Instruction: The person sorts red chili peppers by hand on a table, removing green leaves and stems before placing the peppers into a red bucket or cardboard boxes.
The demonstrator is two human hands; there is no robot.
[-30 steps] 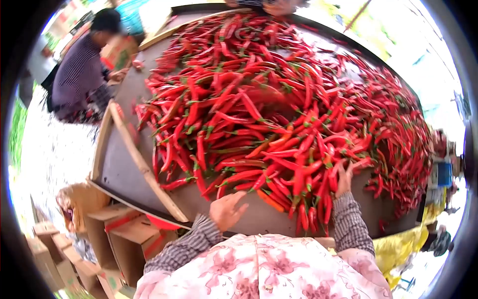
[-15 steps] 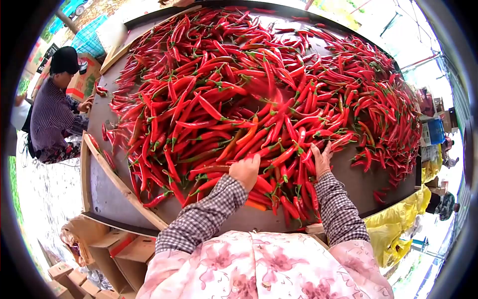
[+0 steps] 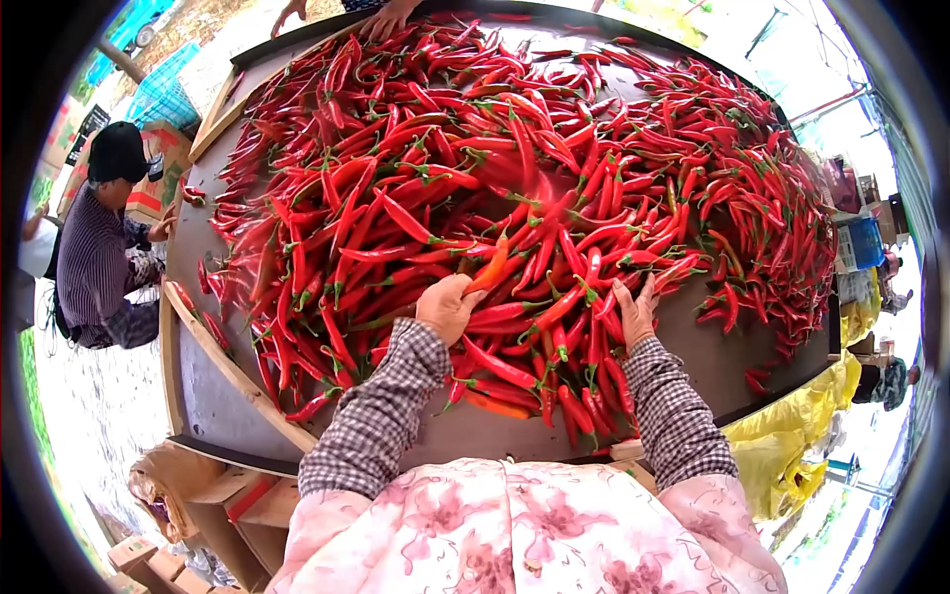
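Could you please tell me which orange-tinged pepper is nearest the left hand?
The orange-tinged pepper slanting away, its near end at the left hand; another orange pepper lies farther off, lower in view.

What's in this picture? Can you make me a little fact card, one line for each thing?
Lots of: red chili peppers, heaped up
Under them: tabletop with a wooden strip
Left hand: at an orange-red chili, grip unclear
Right hand: open, at the heap's near edge
Others: person at left; another hand far across
Nearby: cardboard boxes, yellow sheeting
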